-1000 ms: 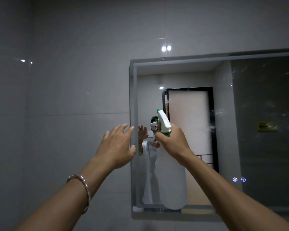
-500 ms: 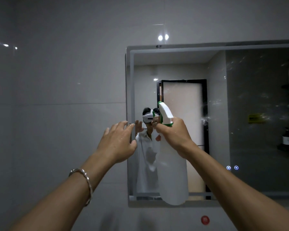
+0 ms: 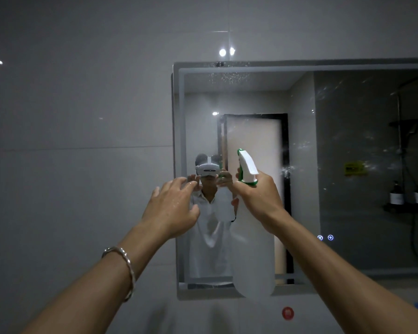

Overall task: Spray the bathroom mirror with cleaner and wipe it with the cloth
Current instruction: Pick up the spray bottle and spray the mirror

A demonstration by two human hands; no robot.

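The wall mirror fills the right half of the head view, with spray droplets speckled near its top edge and around its middle. My right hand grips the neck of a white spray bottle with a green-trimmed trigger head, nozzle pointing at the glass. My left hand is raised at the mirror's left edge with its fingers spread and holds nothing. No cloth is in view.
Grey wall tiles cover the left side. A red round button sits on the wall below the mirror. Two lit touch icons glow on the glass. The mirror reflects a door, a shower shelf with bottles and the person.
The view has tilted up, so the mirror sits lower in the frame. Fresh droplets have appeared near the mirror's top edge. Both hands hold about the same pose.
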